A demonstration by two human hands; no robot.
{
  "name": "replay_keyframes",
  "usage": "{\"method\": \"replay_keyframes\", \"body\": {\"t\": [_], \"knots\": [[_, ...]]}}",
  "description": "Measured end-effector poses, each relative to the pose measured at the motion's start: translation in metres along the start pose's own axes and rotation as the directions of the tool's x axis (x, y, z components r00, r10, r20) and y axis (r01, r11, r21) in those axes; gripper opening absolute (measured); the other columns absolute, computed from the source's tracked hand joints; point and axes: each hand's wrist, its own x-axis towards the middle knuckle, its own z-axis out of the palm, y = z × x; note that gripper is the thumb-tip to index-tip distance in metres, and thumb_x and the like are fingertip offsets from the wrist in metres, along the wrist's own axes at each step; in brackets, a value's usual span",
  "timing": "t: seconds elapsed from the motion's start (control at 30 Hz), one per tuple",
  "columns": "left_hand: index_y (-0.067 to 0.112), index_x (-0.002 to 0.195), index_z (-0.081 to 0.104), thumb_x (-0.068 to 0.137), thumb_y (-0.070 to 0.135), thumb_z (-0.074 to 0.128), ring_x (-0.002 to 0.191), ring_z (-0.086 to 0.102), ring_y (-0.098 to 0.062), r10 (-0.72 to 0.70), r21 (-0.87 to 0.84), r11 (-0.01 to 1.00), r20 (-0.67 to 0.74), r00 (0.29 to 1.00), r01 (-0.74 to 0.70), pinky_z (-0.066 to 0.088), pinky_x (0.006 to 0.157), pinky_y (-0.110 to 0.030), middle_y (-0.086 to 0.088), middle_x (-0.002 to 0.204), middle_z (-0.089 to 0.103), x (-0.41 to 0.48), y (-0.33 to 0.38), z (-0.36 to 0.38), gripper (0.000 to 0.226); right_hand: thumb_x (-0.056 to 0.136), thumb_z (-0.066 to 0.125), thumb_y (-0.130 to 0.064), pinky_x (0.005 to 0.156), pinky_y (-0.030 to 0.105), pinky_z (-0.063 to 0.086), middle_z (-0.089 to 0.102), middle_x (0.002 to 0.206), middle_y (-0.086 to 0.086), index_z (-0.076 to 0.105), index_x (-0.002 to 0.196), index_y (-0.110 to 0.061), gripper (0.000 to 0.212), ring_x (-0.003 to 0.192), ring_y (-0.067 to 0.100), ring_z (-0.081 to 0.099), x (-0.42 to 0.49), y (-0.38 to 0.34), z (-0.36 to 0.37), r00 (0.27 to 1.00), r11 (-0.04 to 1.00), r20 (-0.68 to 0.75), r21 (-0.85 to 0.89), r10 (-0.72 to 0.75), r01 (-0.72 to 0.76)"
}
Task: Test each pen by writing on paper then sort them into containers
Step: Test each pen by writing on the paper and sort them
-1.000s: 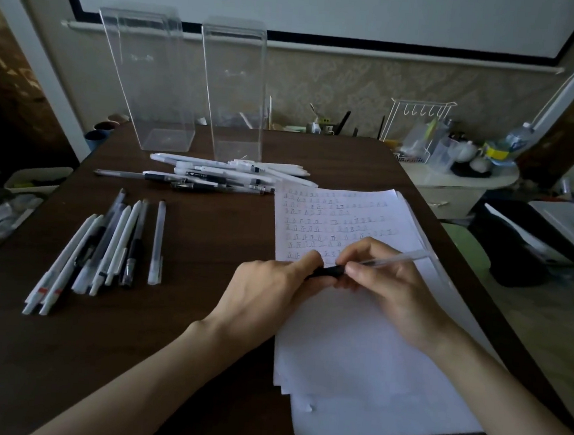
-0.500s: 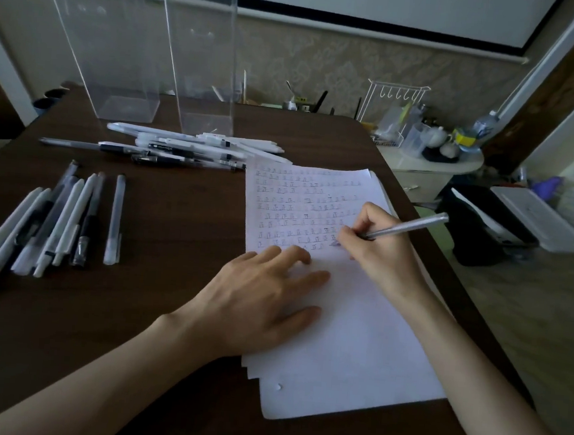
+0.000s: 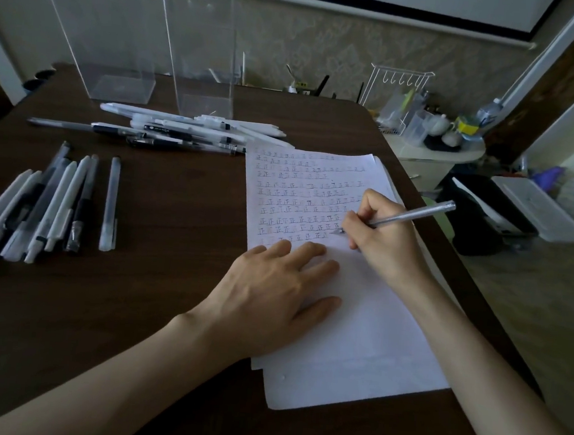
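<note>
Right hand (image 3: 385, 240) is clamping the clear slim plastic pen (image 3: 412, 216), tip touching the white paper sheet (image 3: 366, 326) at the end of a row of marks, barrel slanting up and right away from the tip. Left hand (image 3: 273, 291) is lying flat with fingers spread, pinning the sheet on the dark wooden counter (image 3: 161, 228). Two tall clear acrylic containers (image 3: 202, 56) are standing far-left of the pen, nearer the left hand.

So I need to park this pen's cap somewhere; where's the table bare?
Bare table lies between the row of pens and the paper, and in front of that row. It's crowded by the pile of pens near the containers.
</note>
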Motion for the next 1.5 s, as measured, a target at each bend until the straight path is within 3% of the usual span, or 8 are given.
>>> {"method": "replay_keyframes", "body": {"t": [0.2,0.43,0.57,0.83,1.03,1.17,1.33,1.5], "knots": [[0.025,0.117,0.058,0.09,0.053,0.031,0.078,0.059,-0.019,-0.021,0.042,0.999,0.008,1.0,0.02,0.046,0.058,-0.028,0.001,0.13,0.057,0.001,-0.002,0.002,0.048,0.082,0.056,0.002,0.05,0.023,0.034,0.043,0.057,0.028,0.034,0.064,0.001,0.029,0.044,0.007,0.041,-0.001,-0.002,-0.002,1.0,1.0,-0.018,-0.021,0.005,-0.006],[0.023,0.116,0.059,0.089,0.052,0.033,0.079,0.06,-0.021,-0.029,0.013,0.999,-0.002,1.0,0.029,0.048,0.061,-0.031,0.0,0.128,0.058,0.001,-0.001,0.002,0.048,0.08,0.057,0.004,0.046,0.016,0.034,0.041,0.057,0.026,0.036,0.063,0.003,0.027,0.043,0.005,0.04,-0.002,-0.004,-0.002,1.0,1.0,-0.025,-0.001,0.01,-0.01],[0.024,0.117,0.058,0.088,0.053,0.033,0.081,0.06,-0.021,-0.031,0.01,0.999,0.004,1.0,0.031,0.049,0.062,-0.031,0.0,0.128,0.058,0.002,-0.001,0.002,0.048,0.08,0.056,0.005,0.047,0.018,0.033,0.04,0.057,0.02,0.034,0.064,0.003,0.027,0.046,0.008,0.038,-0.001,-0.002,-0.002,1.0,1.0,-0.02,0.006,0.012,-0.012],[0.025,0.117,0.058,0.088,0.053,0.033,0.082,0.059,-0.021,-0.039,-0.017,0.999,0.017,0.999,0.04,0.049,0.063,-0.032,0.001,0.13,0.057,0.001,-0.001,0.002,0.048,0.079,0.057,0.003,0.049,0.022,0.035,0.045,0.059,0.032,0.035,0.063,0.003,0.027,0.044,0.009,0.043,-0.002,-0.003,-0.002,1.0,1.0,-0.009,-0.025,0.001,-0.001],[0.024,0.12,0.056,0.09,0.052,0.032,0.084,0.059,-0.021,-0.029,-0.022,0.999,0.044,0.999,0.03,0.049,0.065,-0.032,0.0,0.131,0.055,0.0,-0.002,0.002,0.048,0.079,0.056,0.002,0.051,0.027,0.033,0.043,0.053,0.019,0.034,0.063,0.0,0.027,0.048,0.014,0.04,-0.002,-0.002,-0.002,1.0,1.0,0.008,-0.029,0.012,-0.012],[0.018,0.125,0.054,0.091,0.044,0.033,0.086,0.056,-0.023,-0.019,-0.057,0.998,0.017,1.0,0.02,0.05,0.07,-0.035,-0.003,0.129,0.055,-0.001,-0.003,0.003,0.048,0.079,0.056,0.003,0.052,0.03,0.025,0.035,0.058,0.019,0.031,0.063,-0.002,0.03,0.056,0.02,0.032,-0.002,-0.002,-0.002,1.0,0.999,-0.029,-0.034,0.001,-0.002],[0.013,0.135,0.044,0.087,0.027,0.035,0.095,0.054,-0.025,-0.04,-0.108,0.993,-0.03,0.999,0.037,0.049,0.082,-0.038,-0.005,0.131,0.052,-0.001,-0.004,0.0,0.05,0.081,0.054,0.003,0.051,0.029,0.031,0.04,0.056,0.028,0.032,0.065,0.003,0.027,0.052,0.019,0.038,-0.003,-0.004,-0.005,0.998,0.998,-0.06,0.059,0.002,0.001],[0.02,0.134,0.045,0.081,0.043,0.038,0.112,0.05,-0.016,-0.139,-0.203,0.97,-0.019,0.99,0.132,0.038,0.091,-0.029,0.006,0.129,0.053,-0.003,-0.007,-0.009,0.058,0.081,0.054,-0.002,0.051,0.028,0.032,0.045,0.055,0.025,0.034,0.064,-0.002,0.026,0.051,0.019,0.04,-0.003,-0.002,-0.005,0.999,0.992,-0.045,0.127,-0.009,0.014]]}}
